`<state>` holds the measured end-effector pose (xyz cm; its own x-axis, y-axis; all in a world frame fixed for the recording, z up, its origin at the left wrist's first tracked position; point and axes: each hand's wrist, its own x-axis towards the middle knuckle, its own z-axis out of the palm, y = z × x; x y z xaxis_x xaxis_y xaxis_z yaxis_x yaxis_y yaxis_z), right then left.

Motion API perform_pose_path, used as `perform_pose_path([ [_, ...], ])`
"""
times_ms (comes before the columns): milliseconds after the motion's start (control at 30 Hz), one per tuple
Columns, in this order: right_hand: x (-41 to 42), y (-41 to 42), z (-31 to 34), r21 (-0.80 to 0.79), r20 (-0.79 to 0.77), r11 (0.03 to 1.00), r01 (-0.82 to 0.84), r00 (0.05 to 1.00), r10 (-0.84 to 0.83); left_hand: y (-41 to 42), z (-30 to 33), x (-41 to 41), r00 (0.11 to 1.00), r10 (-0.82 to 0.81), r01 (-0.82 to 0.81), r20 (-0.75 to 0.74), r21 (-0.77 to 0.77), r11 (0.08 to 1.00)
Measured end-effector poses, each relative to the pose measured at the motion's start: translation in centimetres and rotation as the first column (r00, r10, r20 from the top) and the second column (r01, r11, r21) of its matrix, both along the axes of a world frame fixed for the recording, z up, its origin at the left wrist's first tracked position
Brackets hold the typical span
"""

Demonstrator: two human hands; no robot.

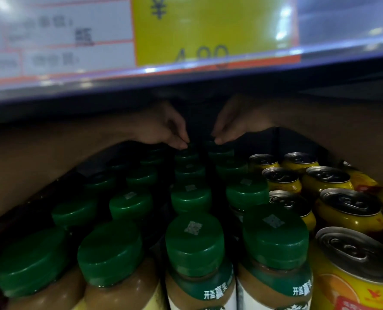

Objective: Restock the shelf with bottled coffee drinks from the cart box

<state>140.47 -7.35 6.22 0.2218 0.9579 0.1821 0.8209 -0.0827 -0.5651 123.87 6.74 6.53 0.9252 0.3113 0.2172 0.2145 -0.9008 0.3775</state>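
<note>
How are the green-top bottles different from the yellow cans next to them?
The coffee bottles wear wide green plastic caps; the yellow cans have silver metal tops with pull tabs. The bottles show light brown drink through clear sides; the cans hide theirs behind yellow walls. The bottles fill about four rows on the left; the cans stand on the right. Both hands reach to the back bottles, not the cans. Both kinds stand upright on one shelf.

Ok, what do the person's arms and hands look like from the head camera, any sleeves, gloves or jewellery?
Both forearms are bare as far as the frame shows them, with no sleeve in view. The left hand and right hand wear no gloves. No ring, watch or bracelet is visible, though the hands sit in dim shadow under the shelf and are slightly blurred.
</note>
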Motion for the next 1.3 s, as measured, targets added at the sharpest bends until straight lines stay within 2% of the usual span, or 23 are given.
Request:
perform_pose_path([
  [100, -0.4, -0.1, 0.1, -0.002, -0.001, 1.000, 0.007, 1.000, -0.007, -0.2, -0.2, -0.1, 0.999, 0.016, -0.015, -0.029, 0.031, 0.999],
  [233, -0.7, -0.3, -0.1, 0.001, -0.032, 1.000, 0.019, 0.999, -0.019, -0.8, -0.9, 0.3, 0.998, 0.019, -0.010, -0.053, 0.177, 0.984],
  [433, -0.9, -0.9, 0.1, -0.007, -0.039, 1.000, 0.002, 0.999, -0.002, -0.6, -0.6, -0.3, 0.996, 0.026, -0.013, -0.091, 0.145, 0.989],
  [600, -1.0, -1.1, 0.1, 0.000, -0.032, 1.000, 0.004, 0.999, -0.004, -0.4, -0.6, -0.7, 0.994, 0.011, -0.005, -0.107, 0.060, 0.998],
  [900, -0.4, -1.1, 0.1, -0.019, -0.025, 1.000, -0.018, 1.000, 0.017, -0.6, -0.4, -0.9, 0.987, 0.016, -0.004, -0.162, 0.077, 0.997],
  [1100, -0.3, -0.9, -0.1, -0.008, -0.026, 1.000, 0.000, 1.000, 0.000, -0.8, -0.6, -1.2, 0.990, 0.004, 0.002, -0.144, 0.047, 0.999],
  [1300, -0.5, -1.0, 0.2, -0.048, 0.063, 0.998, 0.037, 0.997, -0.034, -1.5, -0.5, -1.6, 0.993, 0.052, -0.036, -0.110, 0.141, 0.989],
])
